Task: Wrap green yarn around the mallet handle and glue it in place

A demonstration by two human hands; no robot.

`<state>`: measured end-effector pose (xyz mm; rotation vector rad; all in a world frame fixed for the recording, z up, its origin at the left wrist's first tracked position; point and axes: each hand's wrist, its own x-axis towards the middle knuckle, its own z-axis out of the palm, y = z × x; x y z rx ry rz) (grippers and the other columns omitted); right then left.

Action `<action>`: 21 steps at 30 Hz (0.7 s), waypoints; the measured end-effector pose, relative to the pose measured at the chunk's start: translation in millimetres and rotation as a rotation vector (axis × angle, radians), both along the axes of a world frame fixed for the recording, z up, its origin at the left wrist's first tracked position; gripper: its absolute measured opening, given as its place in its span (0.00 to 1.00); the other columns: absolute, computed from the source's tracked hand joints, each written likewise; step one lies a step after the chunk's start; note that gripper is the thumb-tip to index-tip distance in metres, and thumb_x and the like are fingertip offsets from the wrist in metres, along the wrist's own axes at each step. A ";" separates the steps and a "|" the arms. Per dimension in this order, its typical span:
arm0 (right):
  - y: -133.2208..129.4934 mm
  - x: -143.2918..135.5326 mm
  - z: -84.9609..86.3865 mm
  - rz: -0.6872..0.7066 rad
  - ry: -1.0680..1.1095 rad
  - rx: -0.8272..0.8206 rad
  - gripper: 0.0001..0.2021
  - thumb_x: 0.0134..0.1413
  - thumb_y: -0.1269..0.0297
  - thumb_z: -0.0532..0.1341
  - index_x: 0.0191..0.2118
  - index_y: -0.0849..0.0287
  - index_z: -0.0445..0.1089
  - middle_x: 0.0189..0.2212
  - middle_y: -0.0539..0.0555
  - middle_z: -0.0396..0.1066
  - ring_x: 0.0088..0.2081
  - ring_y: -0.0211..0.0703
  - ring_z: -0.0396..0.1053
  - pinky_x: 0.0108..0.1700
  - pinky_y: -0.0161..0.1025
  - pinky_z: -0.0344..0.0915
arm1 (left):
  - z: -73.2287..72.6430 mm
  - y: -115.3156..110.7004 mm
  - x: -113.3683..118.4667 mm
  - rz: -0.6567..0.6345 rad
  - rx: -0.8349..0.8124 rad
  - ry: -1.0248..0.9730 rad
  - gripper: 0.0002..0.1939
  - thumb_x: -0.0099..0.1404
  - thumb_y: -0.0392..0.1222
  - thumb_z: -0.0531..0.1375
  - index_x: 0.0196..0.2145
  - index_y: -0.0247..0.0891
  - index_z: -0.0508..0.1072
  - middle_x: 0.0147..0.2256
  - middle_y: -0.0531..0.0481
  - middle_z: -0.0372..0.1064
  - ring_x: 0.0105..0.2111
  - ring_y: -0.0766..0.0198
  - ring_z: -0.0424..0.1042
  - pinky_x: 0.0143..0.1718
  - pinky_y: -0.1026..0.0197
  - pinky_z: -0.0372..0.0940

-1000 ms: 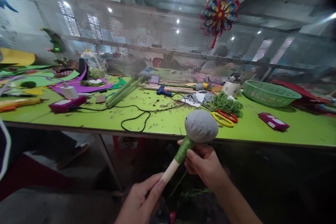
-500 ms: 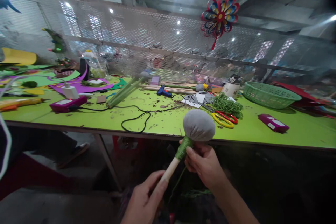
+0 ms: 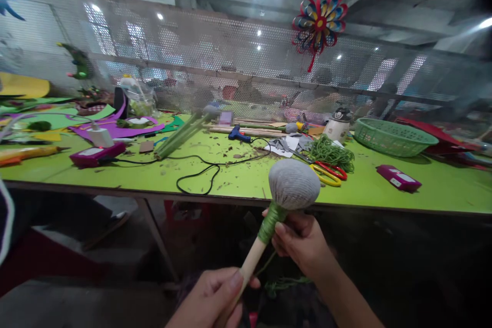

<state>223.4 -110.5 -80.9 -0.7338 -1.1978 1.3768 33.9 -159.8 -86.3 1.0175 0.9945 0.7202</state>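
Note:
I hold a wooden stick topped by a round grey cloth ball, below the front edge of the green table. Green cord is wound around the stick just under the ball. My left hand grips the stick's bare lower end. My right hand pinches the green-wound part, thumb on the cord. A loose strand of green cord trails down between my hands into the dark.
On the table lie yellow and red scissors, a pile of green cord, a blue glue gun with black cable, a green basket, two magenta boxes, green sticks and coloured foam sheets.
My left hand has slid lower along the stick toward me. The ball and my right hand have shifted slightly to the right.

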 end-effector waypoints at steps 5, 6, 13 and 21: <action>2.3 -0.3 -1.9 -0.066 -0.056 -0.011 0.15 0.53 0.60 0.64 0.45 0.61 0.73 0.14 0.44 0.56 0.15 0.31 0.50 0.17 0.32 0.47 | -4.3 4.1 5.3 0.421 0.494 0.312 0.13 0.53 0.49 0.65 0.35 0.41 0.80 0.32 0.49 0.75 0.35 0.56 0.69 0.38 0.64 0.63; 2.6 0.6 -2.1 -0.060 -0.047 -0.015 0.15 0.53 0.61 0.64 0.45 0.61 0.73 0.14 0.44 0.55 0.15 0.31 0.50 0.17 0.32 0.47 | -4.1 4.5 4.7 0.416 0.504 0.312 0.12 0.54 0.49 0.64 0.34 0.41 0.80 0.31 0.49 0.74 0.36 0.56 0.69 0.39 0.64 0.63; 1.9 5.5 -6.4 0.063 0.078 -0.016 0.15 0.52 0.60 0.64 0.44 0.62 0.75 0.12 0.44 0.54 0.15 0.30 0.49 0.18 0.32 0.49 | 0.6 5.8 -9.3 -0.155 -0.128 -0.052 0.26 0.59 0.61 0.55 0.34 0.32 0.75 0.12 0.62 0.49 0.10 0.76 0.40 0.11 0.70 0.35; 5.7 -5.5 -3.5 0.027 0.111 -0.068 0.12 0.51 0.62 0.66 0.40 0.61 0.76 0.12 0.42 0.52 0.14 0.28 0.45 0.17 0.30 0.47 | -18.2 10.6 -4.6 -0.075 -0.008 0.015 0.28 0.58 0.62 0.55 0.38 0.32 0.75 0.13 0.55 0.62 0.12 0.71 0.55 0.13 0.71 0.50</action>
